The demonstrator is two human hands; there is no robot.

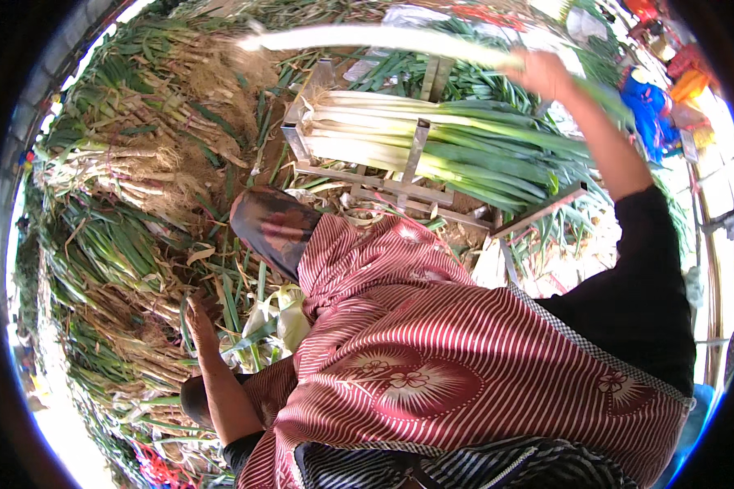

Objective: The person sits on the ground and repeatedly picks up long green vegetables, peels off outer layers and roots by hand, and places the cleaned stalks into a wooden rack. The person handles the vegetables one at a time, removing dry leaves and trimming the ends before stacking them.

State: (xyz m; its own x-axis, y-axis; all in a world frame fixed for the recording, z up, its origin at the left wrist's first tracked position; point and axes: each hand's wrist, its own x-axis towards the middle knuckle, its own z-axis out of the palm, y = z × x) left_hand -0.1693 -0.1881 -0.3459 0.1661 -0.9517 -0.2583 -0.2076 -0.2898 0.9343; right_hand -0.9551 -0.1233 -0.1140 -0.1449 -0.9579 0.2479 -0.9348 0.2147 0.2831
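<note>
My right hand (543, 74) grips a long Welsh onion (367, 40), whose white shaft points left and is blurred. It is above a metal rack (417, 147) in which cleaned Welsh onions (367, 129) lie side by side, white root ends to the left and green leaves to the right. Low on the left, my left hand (200, 324) is at the edge of a heap of unpeeled Welsh onions (122, 177) with brown roots. Its fingers partly blend into the stalks and leaves, so I cannot see whether they hold anything.
Stripped leaves and skins (287, 318) litter the ground by my knees. More green leaves (465, 79) lie behind the rack. Red ties (159, 467) show at the lower left. Blue and orange items (648, 110) are at the upper right.
</note>
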